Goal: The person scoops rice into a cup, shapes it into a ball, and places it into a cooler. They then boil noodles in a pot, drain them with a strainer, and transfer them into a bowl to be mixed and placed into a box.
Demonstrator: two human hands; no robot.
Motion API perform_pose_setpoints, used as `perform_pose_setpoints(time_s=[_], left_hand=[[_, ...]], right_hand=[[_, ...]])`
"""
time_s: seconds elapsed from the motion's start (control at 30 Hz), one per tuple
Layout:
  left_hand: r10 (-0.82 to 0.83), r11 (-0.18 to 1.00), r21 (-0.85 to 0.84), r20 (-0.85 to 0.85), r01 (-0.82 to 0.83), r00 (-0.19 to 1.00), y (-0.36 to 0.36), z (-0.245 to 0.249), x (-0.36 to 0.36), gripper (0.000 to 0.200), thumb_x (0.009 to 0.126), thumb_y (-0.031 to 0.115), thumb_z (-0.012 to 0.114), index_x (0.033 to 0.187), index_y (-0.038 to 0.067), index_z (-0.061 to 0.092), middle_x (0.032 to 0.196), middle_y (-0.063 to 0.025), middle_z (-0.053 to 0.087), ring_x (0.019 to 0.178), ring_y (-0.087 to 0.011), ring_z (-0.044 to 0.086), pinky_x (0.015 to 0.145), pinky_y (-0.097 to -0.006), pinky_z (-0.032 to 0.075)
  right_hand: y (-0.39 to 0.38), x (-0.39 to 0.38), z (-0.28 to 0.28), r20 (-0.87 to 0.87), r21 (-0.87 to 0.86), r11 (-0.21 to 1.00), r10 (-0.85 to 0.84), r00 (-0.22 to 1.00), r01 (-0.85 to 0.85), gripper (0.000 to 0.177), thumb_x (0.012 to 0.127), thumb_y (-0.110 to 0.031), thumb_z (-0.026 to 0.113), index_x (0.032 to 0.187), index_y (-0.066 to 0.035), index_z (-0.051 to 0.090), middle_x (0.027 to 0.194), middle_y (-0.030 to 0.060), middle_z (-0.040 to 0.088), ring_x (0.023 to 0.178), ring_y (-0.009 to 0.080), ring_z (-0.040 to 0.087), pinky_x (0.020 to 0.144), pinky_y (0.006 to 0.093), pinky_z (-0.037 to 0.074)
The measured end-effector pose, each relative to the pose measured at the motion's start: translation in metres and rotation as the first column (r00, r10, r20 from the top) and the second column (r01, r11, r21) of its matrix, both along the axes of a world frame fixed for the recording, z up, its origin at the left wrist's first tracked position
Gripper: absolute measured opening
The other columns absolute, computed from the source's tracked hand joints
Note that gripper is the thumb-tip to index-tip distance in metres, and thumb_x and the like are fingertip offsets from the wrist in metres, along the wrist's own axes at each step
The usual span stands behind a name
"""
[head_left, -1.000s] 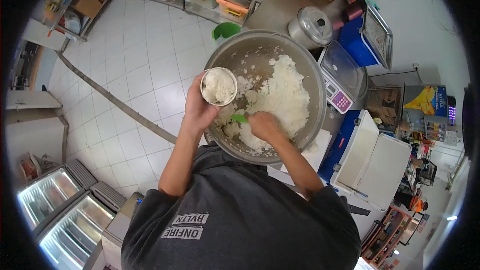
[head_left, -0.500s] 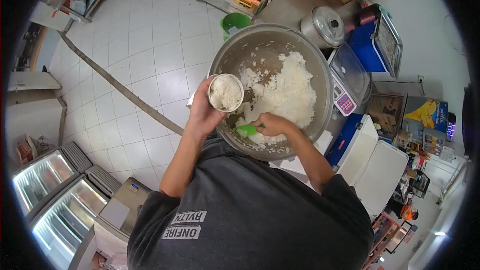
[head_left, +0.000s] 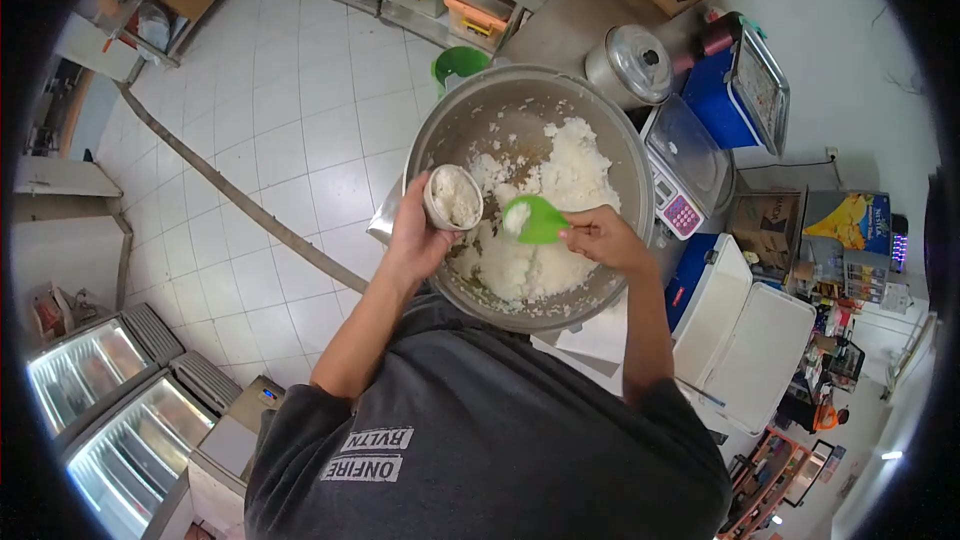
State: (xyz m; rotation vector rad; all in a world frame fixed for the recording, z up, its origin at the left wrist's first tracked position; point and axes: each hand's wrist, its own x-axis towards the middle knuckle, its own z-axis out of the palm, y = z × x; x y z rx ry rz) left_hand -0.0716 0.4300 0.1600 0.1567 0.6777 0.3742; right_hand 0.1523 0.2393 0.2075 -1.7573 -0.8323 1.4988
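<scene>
In front of me stands a large round metal pot (head_left: 440,130) with white rice (head_left: 575,160) heaped across its bottom and grains stuck to its wall. My left hand (head_left: 415,230) is wrapped round a small white bowl (head_left: 436,212) filled with rice, held over the pot's left rim. A green rice paddle (head_left: 543,222) is gripped by its handle in my right hand (head_left: 605,238). The paddle hovers above the rice, with a small clump on its blade, just right of the bowl and apart from it.
Right of the pot are a digital scale (head_left: 690,165), a lidded metal pot (head_left: 630,65) and a blue cooler box (head_left: 735,90). An open white cooler (head_left: 710,325) stands nearer me. A green bucket (head_left: 460,62) sits behind the pot; tiled floor (head_left: 300,130) spreads left.
My right hand has lifted the paddle out of the rice at the pot's near side, bringing up a small clump. The bowl in my left hand has tilted slightly toward the paddle.
</scene>
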Motion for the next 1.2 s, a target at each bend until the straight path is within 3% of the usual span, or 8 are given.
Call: perform_pose_setpoints(time_s=[0.07, 0.13, 0.27, 0.5, 0.67, 0.8, 0.93, 1.2], left_hand=[[-0.032, 0.999, -0.020, -0.053, 0.031, 0.998, -0.010, 0.000, 0.012, 0.045, 0.104, 0.041, 0.033, 0.126, 0.006, 0.052, 0.124, -0.0121, 0.059, 0.111, -0.0269, 0.061, 0.093, -0.0469, 0.052], [-0.030, 1.000, 0.002, -0.042, 0.030, 0.999, -0.018, 0.004, 0.026, 0.042, 0.104, 0.038, 0.032, 0.123, 0.008, 0.053, 0.120, -0.0108, 0.061, 0.108, -0.0269, 0.061, 0.090, -0.0465, 0.052], [-0.039, 0.995, -0.091, 0.065, 0.045, 0.997, -0.018, -0.001, 0.048, 0.037, 0.102, 0.033, 0.028, 0.112, 0.010, 0.056, 0.110, -0.0082, 0.063, 0.101, -0.0253, 0.062, 0.085, -0.0466, 0.053], [-0.073, 0.990, -0.105, 0.204, 0.095, 0.976, -0.021, 0.000, 0.052, 0.043, 0.103, 0.034, 0.026, 0.125, 0.008, 0.053, 0.124, -0.0136, 0.059, 0.113, -0.0297, 0.059, 0.095, -0.0512, 0.050], [-0.038, 0.984, -0.154, 0.326, 0.093, 0.945, -0.017, -0.009, 0.052, 0.048, 0.103, 0.035, 0.023, 0.131, 0.007, 0.049, 0.131, -0.0152, 0.054, 0.116, -0.0325, 0.056, 0.096, -0.0536, 0.049], [-0.108, 0.993, -0.019, 0.229, 0.116, 0.967, -0.023, -0.001, 0.058, 0.046, 0.102, 0.035, 0.027, 0.128, 0.007, 0.052, 0.127, -0.0133, 0.058, 0.114, -0.0279, 0.058, 0.095, -0.0474, 0.050], [-0.147, 0.983, 0.133, 0.121, 0.130, 0.982, -0.027, -0.011, 0.058, 0.041, 0.099, 0.036, 0.037, 0.121, 0.006, 0.056, 0.115, -0.0105, 0.063, 0.107, -0.0225, 0.062, 0.090, -0.0388, 0.054], [-0.170, 0.976, 0.132, -0.025, 0.172, 0.985, -0.027, -0.026, 0.043, 0.035, 0.098, 0.035, 0.044, 0.114, 0.009, 0.059, 0.109, -0.0094, 0.064, 0.098, -0.0224, 0.064, 0.084, -0.0359, 0.055]], right_hand=[[0.007, -0.038, 0.012, 0.383, 0.133, 0.989, -0.108, 0.918, 0.061, 0.038, 0.092, -0.012, 0.061, 0.129, -0.004, 0.060, 0.067, 0.0057, 0.059, 0.056, 0.0137, 0.054, 0.054, 0.0277, 0.042], [0.011, -0.081, 0.005, 0.829, 0.235, 0.972, -0.192, 0.526, -0.015, 0.048, 0.088, -0.007, 0.060, 0.136, -0.004, 0.054, 0.068, 0.0132, 0.059, 0.056, 0.0236, 0.058, 0.054, 0.0312, 0.046], [0.015, -0.137, -0.033, 0.912, 0.369, 0.929, -0.367, 0.186, 0.024, 0.053, 0.081, 0.001, 0.059, 0.134, -0.008, 0.058, 0.065, 0.0123, 0.055, 0.053, 0.0295, 0.057, 0.054, 0.0403, 0.048], [-0.006, -0.103, -0.024, 0.863, 0.449, 0.893, -0.433, 0.261, -0.003, 0.057, 0.086, -0.002, 0.061, 0.142, -0.006, 0.048, 0.074, 0.0122, 0.061, 0.056, 0.0228, 0.059, 0.054, 0.0321, 0.050], [-0.009, -0.072, -0.004, 0.229, 0.487, 0.651, -0.739, 0.634, 0.583, 0.064, 0.090, -0.007, 0.060, 0.149, -0.010, 0.035, 0.079, 0.0138, 0.064, 0.059, 0.0142, 0.056, 0.058, 0.0297, 0.048], [0.010, -0.111, 0.027, 0.554, 0.341, 0.883, -0.466, 0.689, 0.323, 0.052, 0.099, -0.007, 0.048, 0.149, -0.005, 0.033, 0.081, 0.0131, 0.065, 0.065, 0.0141, 0.057, 0.062, 0.0304, 0.049], [0.031, -0.135, -0.006, 0.748, 0.245, 0.951, -0.310, 0.586, 0.189, 0.048, 0.094, -0.008, 0.046, 0.142, -0.004, 0.044, 0.084, 0.0306, 0.063, 0.073, 0.0442, 0.064, 0.072, 0.0512, 0.048], [0.032, -0.133, -0.016, 0.745, -0.012, 0.995, -0.058, 0.665, 0.100, 0.050, 0.091, -0.009, 0.046, 0.140, -0.003, 0.044, 0.083, 0.0308, 0.064, 0.079, 0.0467, 0.064, 0.072, 0.0536, 0.049]])
